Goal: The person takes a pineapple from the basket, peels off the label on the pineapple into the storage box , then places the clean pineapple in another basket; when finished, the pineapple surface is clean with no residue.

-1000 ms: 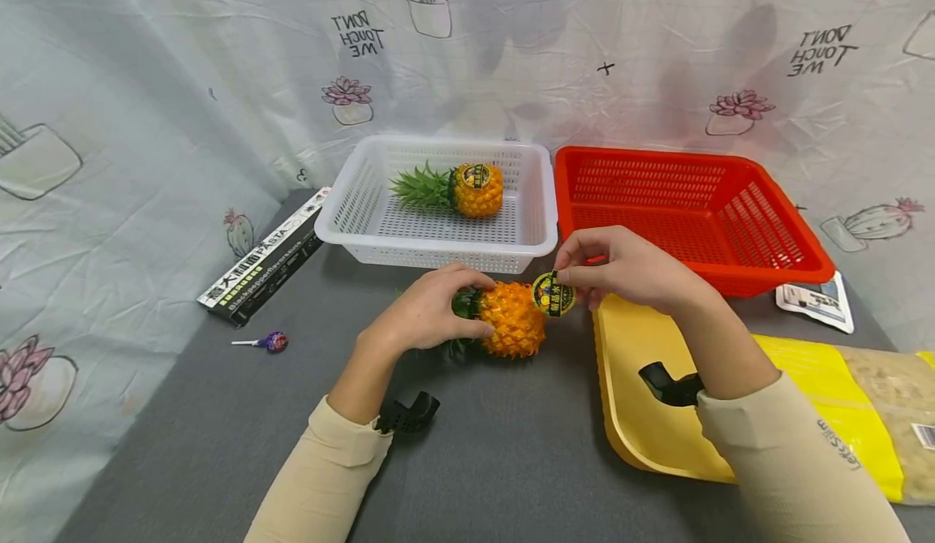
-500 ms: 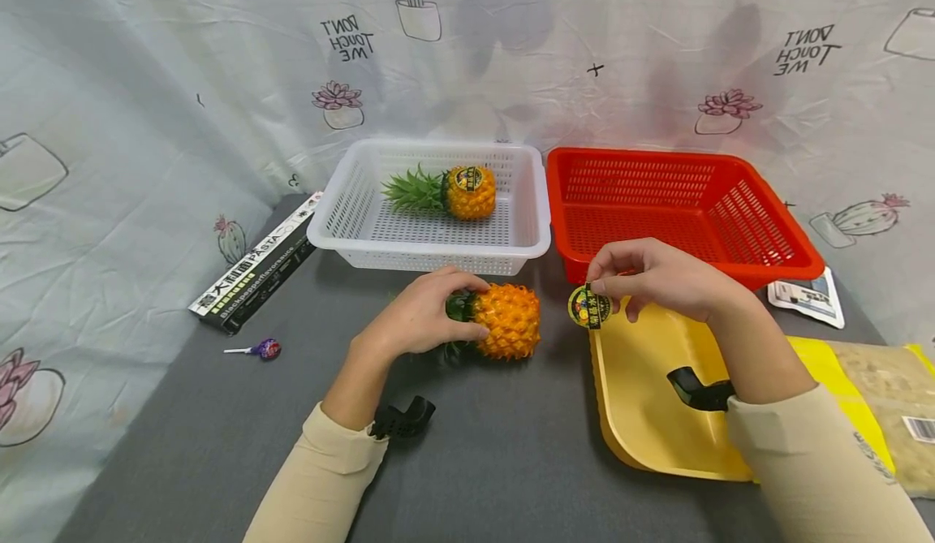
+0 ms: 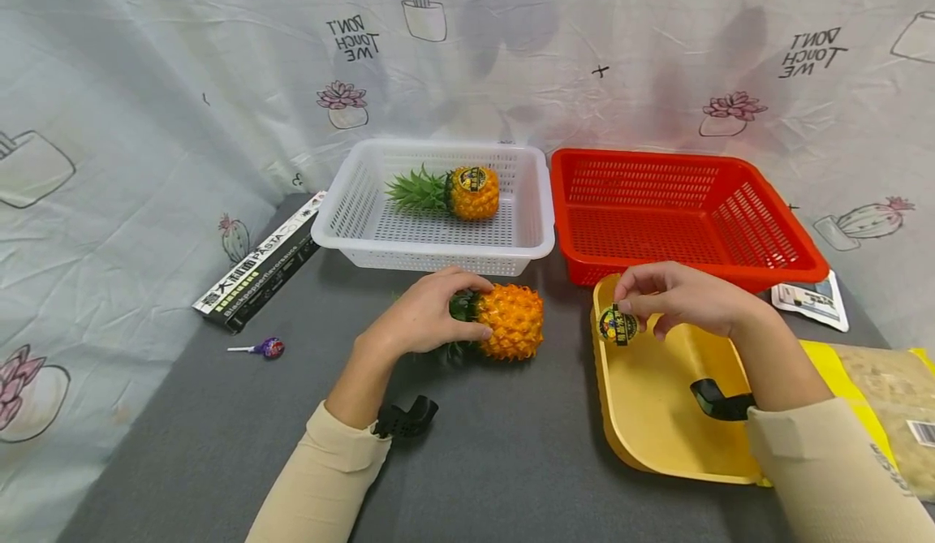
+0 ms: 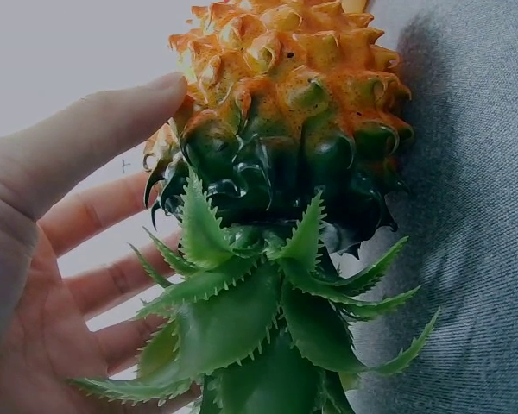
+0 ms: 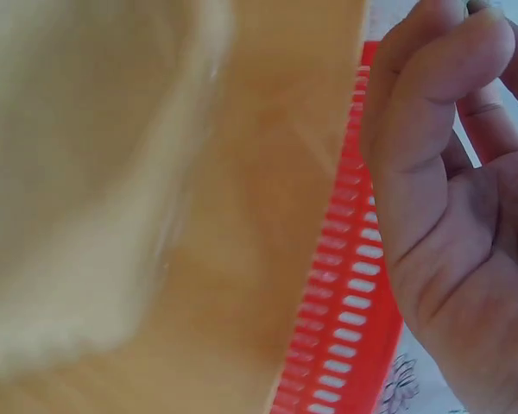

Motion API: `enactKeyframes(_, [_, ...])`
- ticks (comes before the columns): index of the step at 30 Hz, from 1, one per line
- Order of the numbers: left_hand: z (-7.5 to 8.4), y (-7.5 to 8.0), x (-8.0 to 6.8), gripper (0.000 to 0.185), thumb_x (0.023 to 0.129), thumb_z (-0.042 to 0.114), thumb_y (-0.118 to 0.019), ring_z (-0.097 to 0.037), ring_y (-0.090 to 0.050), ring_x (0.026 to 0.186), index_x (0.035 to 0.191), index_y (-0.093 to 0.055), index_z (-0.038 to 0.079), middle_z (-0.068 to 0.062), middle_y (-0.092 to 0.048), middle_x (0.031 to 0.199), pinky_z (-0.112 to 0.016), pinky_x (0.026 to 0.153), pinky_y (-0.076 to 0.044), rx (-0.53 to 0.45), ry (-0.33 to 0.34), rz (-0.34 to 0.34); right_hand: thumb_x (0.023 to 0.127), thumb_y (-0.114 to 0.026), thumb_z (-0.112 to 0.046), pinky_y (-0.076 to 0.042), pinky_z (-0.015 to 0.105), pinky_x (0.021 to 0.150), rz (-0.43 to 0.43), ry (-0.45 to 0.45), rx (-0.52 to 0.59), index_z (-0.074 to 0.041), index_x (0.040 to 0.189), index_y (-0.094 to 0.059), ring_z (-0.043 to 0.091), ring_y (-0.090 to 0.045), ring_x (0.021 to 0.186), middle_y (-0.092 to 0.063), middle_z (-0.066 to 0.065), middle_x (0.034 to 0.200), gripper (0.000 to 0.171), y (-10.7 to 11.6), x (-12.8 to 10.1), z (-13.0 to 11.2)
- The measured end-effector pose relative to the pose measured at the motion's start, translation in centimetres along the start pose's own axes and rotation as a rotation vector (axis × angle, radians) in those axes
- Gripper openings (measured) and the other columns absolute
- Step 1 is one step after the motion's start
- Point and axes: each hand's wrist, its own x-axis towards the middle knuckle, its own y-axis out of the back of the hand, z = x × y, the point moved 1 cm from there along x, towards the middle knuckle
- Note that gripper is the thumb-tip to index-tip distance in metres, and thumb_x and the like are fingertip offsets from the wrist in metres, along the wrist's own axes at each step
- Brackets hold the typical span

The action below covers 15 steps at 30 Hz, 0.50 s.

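The left hand (image 3: 424,320) holds the pineapple (image 3: 511,321) on its side near the middle of the tabletop (image 3: 219,413), fingers curled over the crown end; the left wrist view shows the thumb (image 4: 95,138) against the fruit's skin and the leaves across the palm. No label shows on this fruit.

The right hand (image 3: 679,298) pinches a round label (image 3: 617,325) between thumb and fingertips, just above the far left corner of the yellow tray (image 3: 657,429), which lies along the tabletop's right side. Whether the label touches the tray cannot be told; the right wrist view is blurred and shows only curled fingers (image 5: 432,78), tray and red mesh.

The white basket (image 3: 351,210) at the far edge holds a second pineapple (image 3: 471,191), which carries a label on its top. The red basket (image 3: 789,243) beside it holds nothing visible.

Judgement: the label appears to be off the fruit in hand, so peeling is done. Left to do: setting the label down and putting the bare pineapple away. The labelled fruit in the white basket looks unprocessed.
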Motion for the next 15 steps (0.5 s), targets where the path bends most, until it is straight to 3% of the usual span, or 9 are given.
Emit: enactKeyframes(15, [-0.1,0.0,0.1,0.059,0.087,0.037,-0.083,-0.023,-0.057,0.131,0.14,-0.064,0.019,-0.002,-0.061,0.139,-0.048,0.112,-0.046,-0.012,0.014,-0.014,0.101,-0.066,-0.018,-0.061,0.04,0.071,-0.014,-0.084,-0.027,0.002,0.117,-0.061,0.029,-0.062,0.088,-0.061,0.011,0.095,0.026,0.7,0.7,2.6])
